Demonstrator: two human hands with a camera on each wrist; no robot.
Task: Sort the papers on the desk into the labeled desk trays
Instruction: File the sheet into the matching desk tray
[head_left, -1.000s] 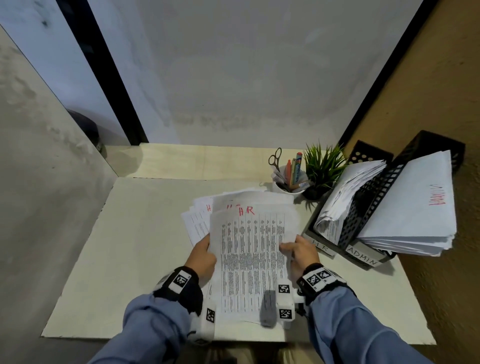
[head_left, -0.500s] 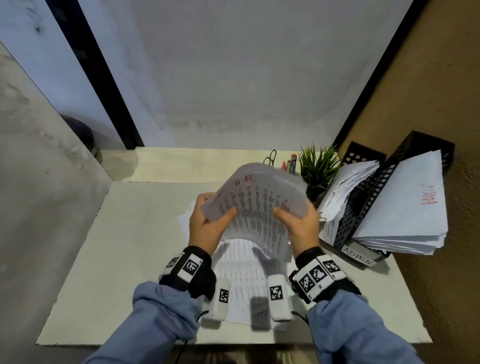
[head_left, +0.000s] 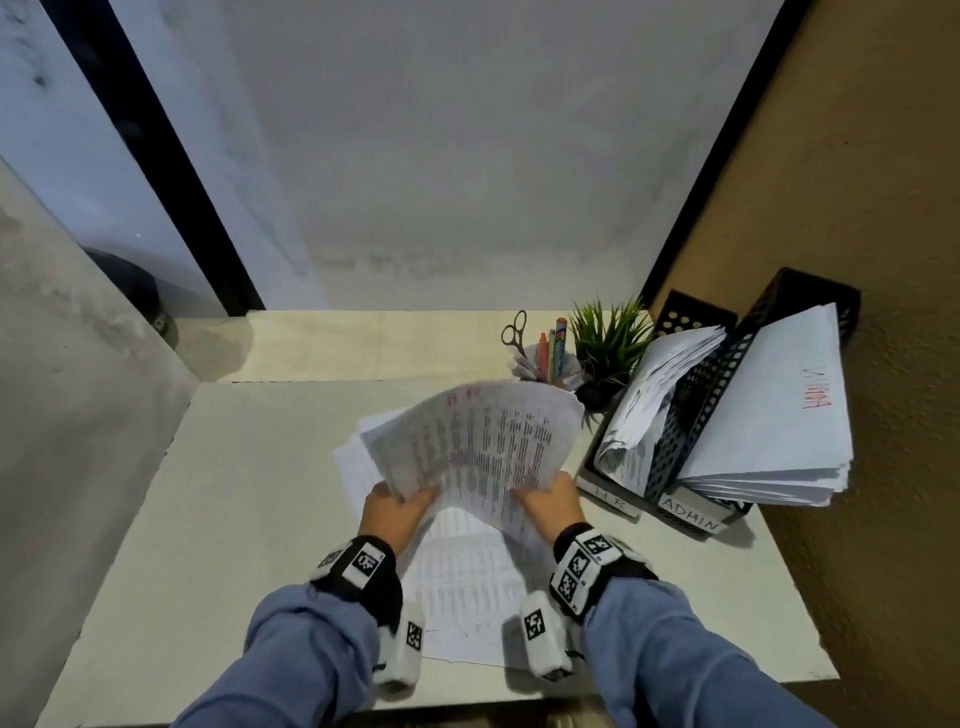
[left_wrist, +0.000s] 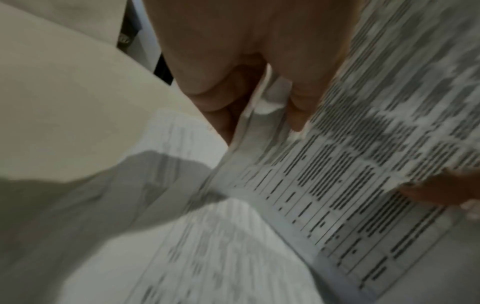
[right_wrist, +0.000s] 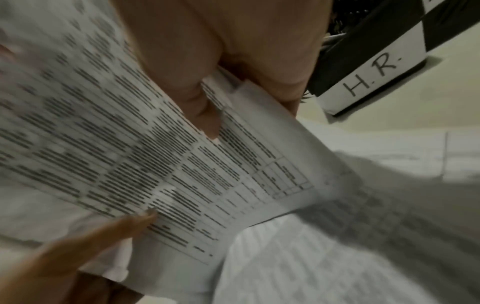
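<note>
Currently both hands hold one bundle of printed sheets lifted off the worktop (head_left: 249, 467). Left to right: left hand (head_left: 395, 512) pinches the bundle's near left edge, thumb on the printed face and fingers (left_wrist: 218, 86) behind, so the loose sheets stay squared and don't fan out. The bundle (head_left: 483, 441) bows upward between the two grips, its far end raised and tilted toward the trays; a red mark near its top looks like "HR", though blurred. Likely reason for the two-handed hold: floppy stack, several sheets, needs support on both sides to steer it edge-first into a slot. Under it, more papers (head_left: 467, 587) still lie flat on the worktop, so sorting isn't finished. Right hand (head_left: 550, 501) pinches the near right edge the same way, thumb (right_wrist: 205, 115) on top. Behind that: a cup of scissors and pens (head_left: 545, 358), then a small plant (head_left: 608, 343), both clear of the path. Far right, the black tray unit sits against the wall: the H.R. tray (head_left: 608, 493) is the nearer slot, already holding curled sheets; the ADMIN tray (head_left: 693, 512) beside it holds a thick stack. Judgement: bundle is headed for the H.R. slot; risk is catching on the curled sheets already there.
</note>
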